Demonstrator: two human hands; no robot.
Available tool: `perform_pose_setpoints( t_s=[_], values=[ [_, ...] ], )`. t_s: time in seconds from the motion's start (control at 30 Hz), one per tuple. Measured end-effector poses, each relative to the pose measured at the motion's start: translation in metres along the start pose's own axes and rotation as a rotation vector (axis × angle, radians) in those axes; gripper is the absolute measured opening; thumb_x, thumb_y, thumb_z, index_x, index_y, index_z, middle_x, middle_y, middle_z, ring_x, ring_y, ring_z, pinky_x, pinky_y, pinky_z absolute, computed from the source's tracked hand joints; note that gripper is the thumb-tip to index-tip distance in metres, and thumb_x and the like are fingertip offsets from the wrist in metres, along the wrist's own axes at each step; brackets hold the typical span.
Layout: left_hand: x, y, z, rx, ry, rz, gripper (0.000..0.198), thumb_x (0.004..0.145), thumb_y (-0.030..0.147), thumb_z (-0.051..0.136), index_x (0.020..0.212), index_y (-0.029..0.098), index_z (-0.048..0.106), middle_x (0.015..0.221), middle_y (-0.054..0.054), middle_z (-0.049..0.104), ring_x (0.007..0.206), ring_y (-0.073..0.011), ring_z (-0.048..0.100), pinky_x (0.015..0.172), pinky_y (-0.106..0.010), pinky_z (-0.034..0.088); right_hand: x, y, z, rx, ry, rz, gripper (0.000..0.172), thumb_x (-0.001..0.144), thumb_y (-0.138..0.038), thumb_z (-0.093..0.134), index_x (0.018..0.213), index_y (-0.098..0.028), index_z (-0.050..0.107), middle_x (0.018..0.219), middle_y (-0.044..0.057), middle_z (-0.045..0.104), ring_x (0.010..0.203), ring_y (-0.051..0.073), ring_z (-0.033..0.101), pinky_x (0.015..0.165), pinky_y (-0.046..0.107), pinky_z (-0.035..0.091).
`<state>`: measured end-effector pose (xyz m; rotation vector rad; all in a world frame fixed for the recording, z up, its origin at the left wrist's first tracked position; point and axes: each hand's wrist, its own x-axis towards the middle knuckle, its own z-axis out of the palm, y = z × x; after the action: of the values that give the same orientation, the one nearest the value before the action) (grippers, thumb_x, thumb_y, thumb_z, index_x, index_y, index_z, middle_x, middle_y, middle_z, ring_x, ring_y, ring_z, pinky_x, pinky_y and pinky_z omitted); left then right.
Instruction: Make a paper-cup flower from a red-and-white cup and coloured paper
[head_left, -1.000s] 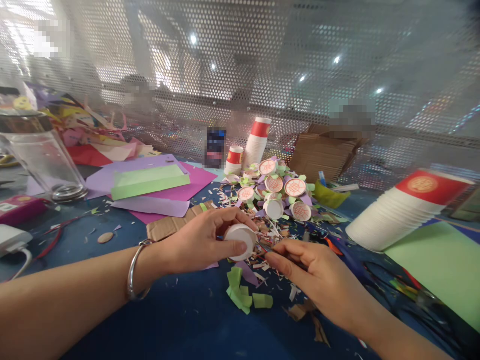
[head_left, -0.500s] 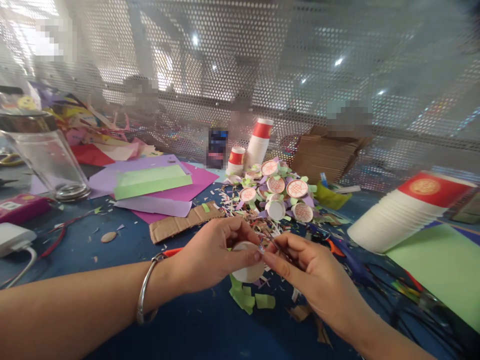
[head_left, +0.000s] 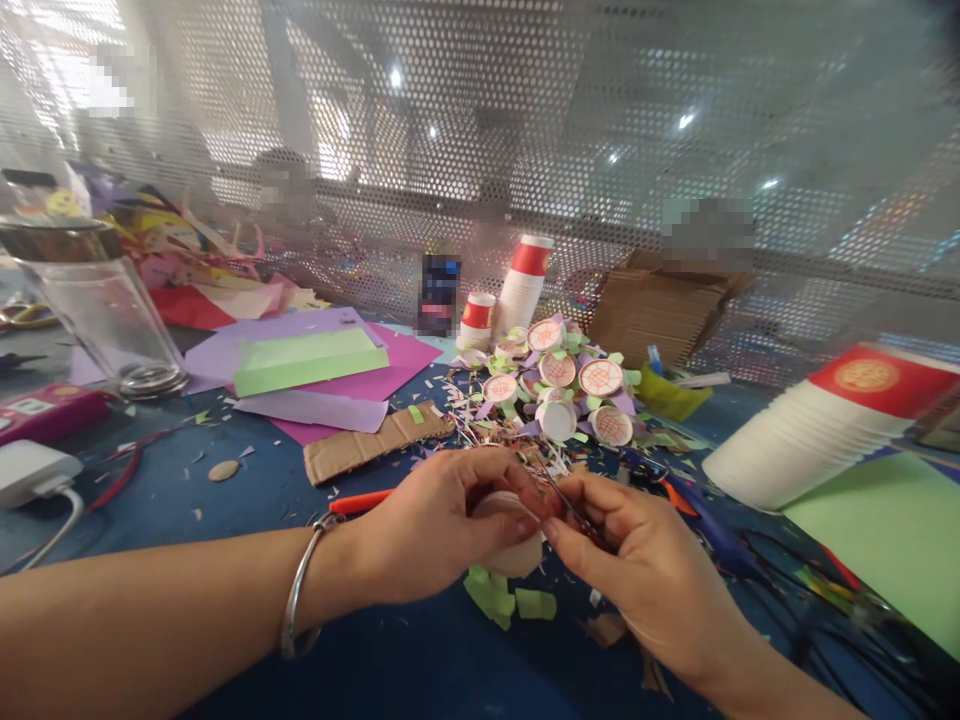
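My left hand (head_left: pixel 457 515) is closed on a small round piece cut from a paper cup (head_left: pixel 519 557), its pale rim partly hidden by my thumb. My right hand (head_left: pixel 634 550) is closed around a slim dark metal tool (head_left: pixel 568 505) whose kind is mostly covered by the fingers. The fingertips of both hands meet at the edge of the cup piece. Green paper scraps (head_left: pixel 491 597) lie on the table just below it. Beyond my hands sits a pile of finished cup-bottom figures (head_left: pixel 557 370) with green and purple paper tabs, some with red line patterns.
Paper cup stacks stand behind the pile (head_left: pixel 523 290) and lean at the right (head_left: pixel 810 430). A glass bottle (head_left: pixel 112 320), coloured paper sheets (head_left: pixel 307 360), a cardboard strip (head_left: pixel 375 440) and an orange-handled tool (head_left: pixel 360 502) are on the left. Cables and a blue glue gun (head_left: pixel 712 530) lie right.
Both hands have shifted slightly right and down in the view, still together at the cup piece. The whole scene has moved a little to the right. The grips look the same.
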<state>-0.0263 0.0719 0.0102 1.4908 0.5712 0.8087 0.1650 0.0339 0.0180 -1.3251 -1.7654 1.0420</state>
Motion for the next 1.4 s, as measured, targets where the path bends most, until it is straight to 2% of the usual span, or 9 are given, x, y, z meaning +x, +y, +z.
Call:
perform_pose_setpoints(
  t_s=[0.2, 0.47, 0.63, 0.73, 0.8, 0.9, 1.1, 1.27, 1.4],
  values=[
    [-0.001, 0.004, 0.001, 0.121, -0.016, -0.026, 0.010, 0.081, 0.020, 0.067, 0.089, 0.015, 0.065, 0.082, -0.001, 0.063, 0.077, -0.0129, 0.057, 0.072, -0.026, 0.045, 0.000, -0.005, 0.004, -0.029, 0.029, -0.021, 0.016, 0.082, -0.033, 0.056, 0.073, -0.020, 0.055, 0.064, -0.004, 0.043, 0.058, 0.012, 0.038, 0.052, 0.026, 0.034],
    [-0.005, 0.010, -0.005, 0.368, -0.011, -0.148, 0.025, 0.079, 0.028, 0.070, 0.102, 0.018, 0.069, 0.086, 0.000, 0.068, 0.076, -0.0141, 0.060, 0.068, -0.025, 0.045, 0.000, -0.007, 0.004, -0.054, 0.070, -0.035, 0.015, 0.078, -0.031, 0.054, 0.068, -0.021, 0.051, 0.060, -0.005, 0.040, 0.055, 0.011, 0.037, 0.050, 0.025, 0.033],
    [-0.004, 0.007, -0.007, 0.325, -0.091, -0.187, 0.015, 0.082, 0.029, 0.066, 0.087, 0.016, 0.065, 0.077, 0.001, 0.064, 0.070, -0.0131, 0.057, 0.063, -0.024, 0.044, 0.001, -0.004, 0.002, 0.010, 0.092, -0.037, 0.020, 0.082, -0.037, 0.058, 0.072, -0.020, 0.055, 0.064, -0.003, 0.047, 0.057, 0.012, 0.043, 0.052, 0.024, 0.038],
    [-0.001, 0.005, -0.007, 0.160, -0.040, -0.151, 0.015, 0.080, 0.026, 0.067, 0.089, 0.015, 0.063, 0.081, 0.000, 0.064, 0.073, -0.0127, 0.058, 0.067, -0.024, 0.046, 0.001, 0.000, -0.001, 0.039, 0.120, -0.015, 0.023, 0.088, -0.042, 0.060, 0.082, -0.020, 0.060, 0.072, -0.001, 0.058, 0.063, 0.013, 0.052, 0.057, 0.023, 0.044],
    [0.000, 0.005, -0.008, 0.140, 0.032, -0.104, 0.017, 0.079, 0.026, 0.068, 0.091, 0.015, 0.062, 0.082, -0.001, 0.064, 0.074, -0.0127, 0.058, 0.067, -0.024, 0.045, 0.000, 0.003, -0.003, 0.027, 0.135, -0.016, 0.025, 0.091, -0.046, 0.060, 0.090, -0.021, 0.062, 0.079, 0.001, 0.064, 0.070, 0.014, 0.059, 0.061, 0.023, 0.048],
    [0.002, 0.002, -0.011, 0.252, 0.134, -0.020, 0.016, 0.079, 0.026, 0.068, 0.087, 0.016, 0.060, 0.078, 0.000, 0.062, 0.069, -0.0111, 0.054, 0.061, -0.022, 0.041, -0.003, 0.006, -0.006, -0.053, 0.138, -0.065, 0.030, 0.092, -0.051, 0.059, 0.097, -0.022, 0.064, 0.085, 0.003, 0.069, 0.077, 0.017, 0.065, 0.064, 0.024, 0.050],
    [0.002, 0.000, -0.015, 0.532, 0.272, 0.084, 0.018, 0.081, 0.026, 0.066, 0.074, 0.018, 0.051, 0.066, 0.005, 0.052, 0.060, -0.0086, 0.045, 0.053, -0.021, 0.034, -0.008, 0.004, -0.004, -0.254, 0.174, -0.104, 0.034, 0.094, -0.053, 0.056, 0.105, -0.023, 0.064, 0.084, 0.003, 0.072, 0.071, 0.017, 0.065, 0.055, 0.025, 0.047],
    [-0.002, 0.005, -0.012, 0.692, 0.286, 0.150, 0.013, 0.081, 0.020, 0.063, 0.074, 0.018, 0.054, 0.066, 0.005, 0.054, 0.060, -0.0084, 0.045, 0.054, -0.021, 0.035, -0.009, -0.003, -0.001, -0.290, 0.152, -0.156, 0.033, 0.096, -0.052, 0.053, 0.092, -0.021, 0.065, 0.073, 0.001, 0.067, 0.059, 0.014, 0.058, 0.050, 0.025, 0.041],
    [-0.005, 0.008, -0.008, 0.699, 0.257, 0.216, 0.013, 0.079, 0.009, 0.058, 0.070, 0.018, 0.052, 0.066, 0.005, 0.057, 0.061, -0.0081, 0.049, 0.056, -0.021, 0.036, -0.011, -0.004, 0.000, -0.295, 0.116, -0.163, 0.032, 0.097, -0.050, 0.053, 0.092, -0.021, 0.064, 0.070, 0.000, 0.065, 0.059, 0.014, 0.056, 0.051, 0.025, 0.042]
  ],
)
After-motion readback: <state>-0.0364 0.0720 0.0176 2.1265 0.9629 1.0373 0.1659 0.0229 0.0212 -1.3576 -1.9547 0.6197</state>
